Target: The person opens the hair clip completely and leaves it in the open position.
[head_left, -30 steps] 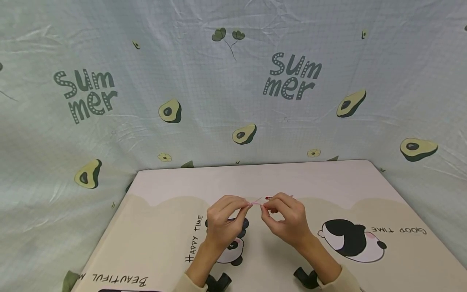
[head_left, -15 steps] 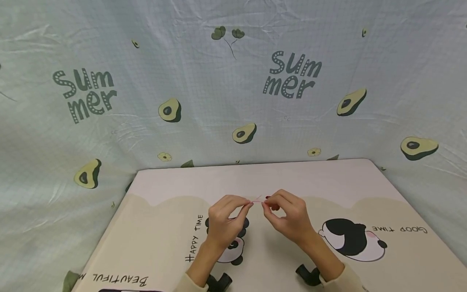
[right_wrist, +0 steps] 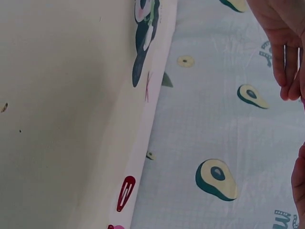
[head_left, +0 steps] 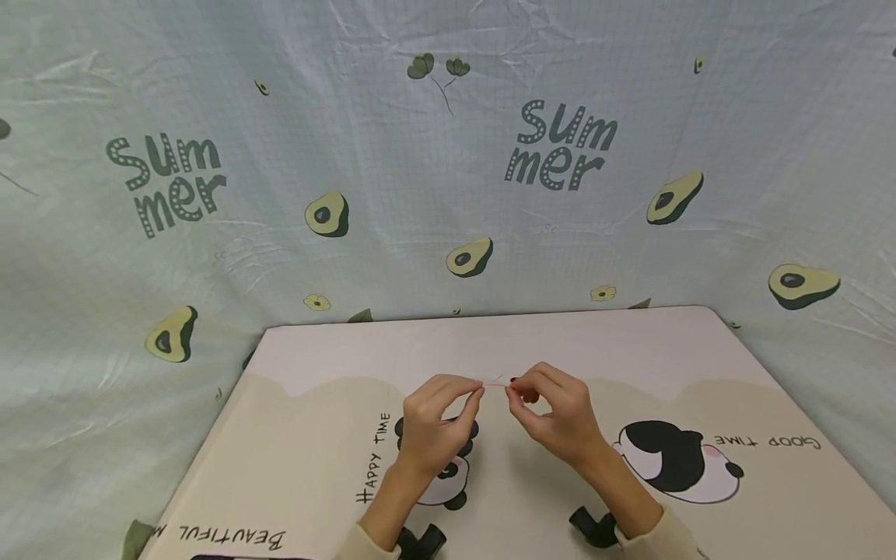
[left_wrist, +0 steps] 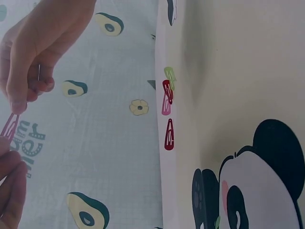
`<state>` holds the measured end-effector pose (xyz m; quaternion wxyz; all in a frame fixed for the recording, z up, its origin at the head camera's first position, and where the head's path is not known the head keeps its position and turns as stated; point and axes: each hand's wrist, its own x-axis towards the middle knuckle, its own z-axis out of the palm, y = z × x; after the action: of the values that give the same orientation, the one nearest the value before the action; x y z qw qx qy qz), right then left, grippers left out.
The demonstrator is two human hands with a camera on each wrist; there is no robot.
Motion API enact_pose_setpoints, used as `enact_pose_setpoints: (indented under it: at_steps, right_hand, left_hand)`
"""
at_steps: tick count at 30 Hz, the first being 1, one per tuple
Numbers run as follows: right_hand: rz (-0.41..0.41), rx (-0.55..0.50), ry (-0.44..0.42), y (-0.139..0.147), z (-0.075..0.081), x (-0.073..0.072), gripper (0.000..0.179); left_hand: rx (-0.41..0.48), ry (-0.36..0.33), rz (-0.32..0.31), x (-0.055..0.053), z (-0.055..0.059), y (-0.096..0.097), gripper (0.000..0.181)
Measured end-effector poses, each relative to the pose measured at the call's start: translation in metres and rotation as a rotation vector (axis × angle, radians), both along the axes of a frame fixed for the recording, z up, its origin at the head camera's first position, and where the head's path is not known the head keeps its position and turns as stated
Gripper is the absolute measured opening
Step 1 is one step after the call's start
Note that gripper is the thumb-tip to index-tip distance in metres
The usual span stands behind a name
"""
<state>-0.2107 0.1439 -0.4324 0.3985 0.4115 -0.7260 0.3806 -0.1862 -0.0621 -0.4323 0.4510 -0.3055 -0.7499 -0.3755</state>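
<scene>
A pink snap hair clip (left_wrist: 9,127) is held up between my two hands, seen edge-on in the head view as a thin pink line. My left hand (head_left: 435,420) pinches one end of it between thumb and fingers. At the other end, the thumb and forefinger of my right hand (head_left: 556,412) grip the clip. On the table behind them lie a red hair clip (left_wrist: 169,135), a pink one (left_wrist: 166,106), a second red one (left_wrist: 167,90) and a green one (left_wrist: 170,74). In the right wrist view the held clip is mostly out of frame.
A thin pinkish-red piece (right_wrist: 147,88) lies near the table's far edge, apart from the other clips. The pale table (head_left: 308,451) has printed panda and dog drawings. Behind it hangs an avocado-patterned curtain (head_left: 392,155). Two black cylindrical pieces (head_left: 593,527) show by the wrists.
Both hands have shifted slightly up and to the right. The clip between them looks straighter, and the right hand now covers more of the red clip behind it.
</scene>
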Motion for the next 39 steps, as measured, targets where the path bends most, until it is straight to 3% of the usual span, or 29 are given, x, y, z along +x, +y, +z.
enact_pose_setpoints:
  at_steps: [6,19,27,39]
  right_hand:
    - [0.01,-0.007,0.015,-0.0009,-0.0018,-0.0001,0.004]
    - [0.004,0.01,-0.015,-0.0003,-0.0015,0.0002,0.012]
    - [-0.002,0.014,-0.026,0.0004,-0.0018,0.0003,0.015]
    - [0.001,0.017,-0.045,-0.0001,-0.0029,0.0001,0.017]
  left_hand:
    - [0.017,0.033,0.014,-0.0001,-0.0001,0.0002,0.014]
    - [0.032,0.02,0.022,0.0004,-0.0006,-0.0004,0.004]
    - [0.023,0.022,0.034,0.0002,0.0001,0.0008,0.017]
    - [-0.006,-0.005,0.061,0.0011,-0.0027,0.0,0.015]
